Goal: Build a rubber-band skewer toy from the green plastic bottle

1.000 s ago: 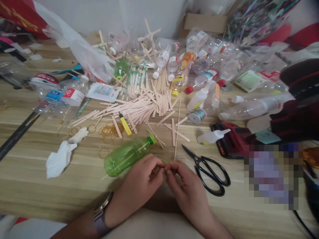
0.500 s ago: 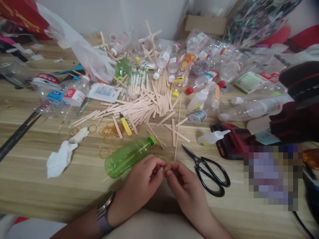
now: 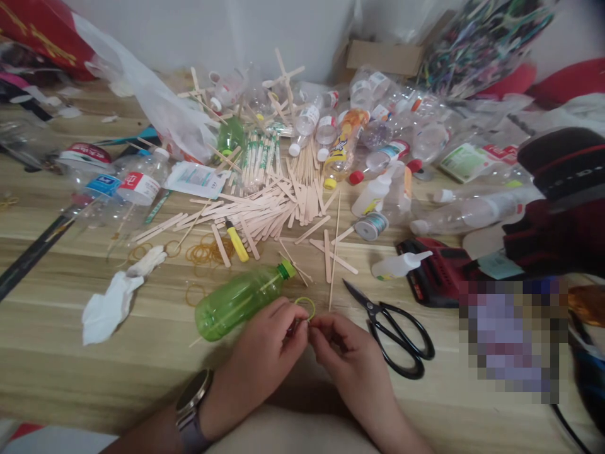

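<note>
My left hand (image 3: pixel 265 353) and my right hand (image 3: pixel 347 353) meet fingertip to fingertip over the wooden table (image 3: pixel 70 372). Both pinch a small yellow-green rubber band (image 3: pixel 306 307), whose loop sticks up between the fingers. A watch sits on my left wrist (image 3: pixel 191 403). Just left of the hands lies a green plastic bottle (image 3: pixel 236 301) on its side, with a thin stick running through it. Black scissors (image 3: pixel 392 328) lie open just right of my right hand.
A heap of wooden craft sticks (image 3: pixel 269 208), loose rubber bands (image 3: pixel 205 252), a yellow cutter (image 3: pixel 236 239), glue bottles (image 3: pixel 399 266), a wire spool (image 3: pixel 371 225), a red tool (image 3: pixel 439 274) and several empty plastic bottles (image 3: pixel 378 132) crowd the far table. Crumpled tissue (image 3: pixel 113 299) lies left.
The fingers have worked the rubber band so that its loop now shows above them. The view has shifted slightly; both hands stay in the same place.
</note>
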`<control>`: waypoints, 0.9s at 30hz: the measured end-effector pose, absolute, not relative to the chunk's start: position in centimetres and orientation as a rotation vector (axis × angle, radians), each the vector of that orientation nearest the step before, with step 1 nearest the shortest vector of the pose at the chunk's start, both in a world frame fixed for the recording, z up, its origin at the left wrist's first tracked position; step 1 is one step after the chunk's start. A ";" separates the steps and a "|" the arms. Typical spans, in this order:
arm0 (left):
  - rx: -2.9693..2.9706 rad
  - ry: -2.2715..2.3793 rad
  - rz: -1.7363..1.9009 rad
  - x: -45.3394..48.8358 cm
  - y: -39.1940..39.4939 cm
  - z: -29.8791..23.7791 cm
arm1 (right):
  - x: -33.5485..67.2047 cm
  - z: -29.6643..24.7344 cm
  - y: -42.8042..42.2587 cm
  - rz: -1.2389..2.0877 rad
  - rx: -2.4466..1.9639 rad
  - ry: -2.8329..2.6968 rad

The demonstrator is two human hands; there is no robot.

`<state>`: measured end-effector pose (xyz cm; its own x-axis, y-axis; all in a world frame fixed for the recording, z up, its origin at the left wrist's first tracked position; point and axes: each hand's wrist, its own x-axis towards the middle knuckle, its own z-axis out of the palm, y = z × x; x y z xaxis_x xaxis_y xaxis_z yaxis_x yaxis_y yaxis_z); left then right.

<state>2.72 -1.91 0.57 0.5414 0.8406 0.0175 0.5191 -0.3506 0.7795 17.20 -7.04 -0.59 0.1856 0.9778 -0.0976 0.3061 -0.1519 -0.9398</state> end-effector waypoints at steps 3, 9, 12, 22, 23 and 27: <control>2.019 1.079 0.560 2.6 -1.9 0.4 | 17.2 -0.6 -7.0 1.046 -1.586 -1.261; 2.081 1.049 0.522 2.5 -1.8 0.4 | 17.3 -0.2 -6.8 0.968 -1.578 -1.389; 2.103 1.048 0.507 2.6 -1.8 0.3 | 17.3 -0.1 -6.7 0.885 -1.573 -1.459; 2.160 1.050 0.543 2.5 -1.9 0.0 | 17.5 0.0 -6.9 0.804 -1.540 -1.596; 2.167 1.044 0.551 2.5 -1.9 0.0 | 17.5 0.0 -6.9 0.808 -1.543 -1.603; 2.214 1.019 0.546 2.4 -1.8 0.1 | 17.6 0.0 -6.9 0.810 -1.541 -1.623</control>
<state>2.42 -1.82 0.07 0.6145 0.7820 0.1040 0.5194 -0.5003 0.6928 17.59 -6.93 0.03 -0.0016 0.9959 0.0906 0.5261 0.0779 -0.8468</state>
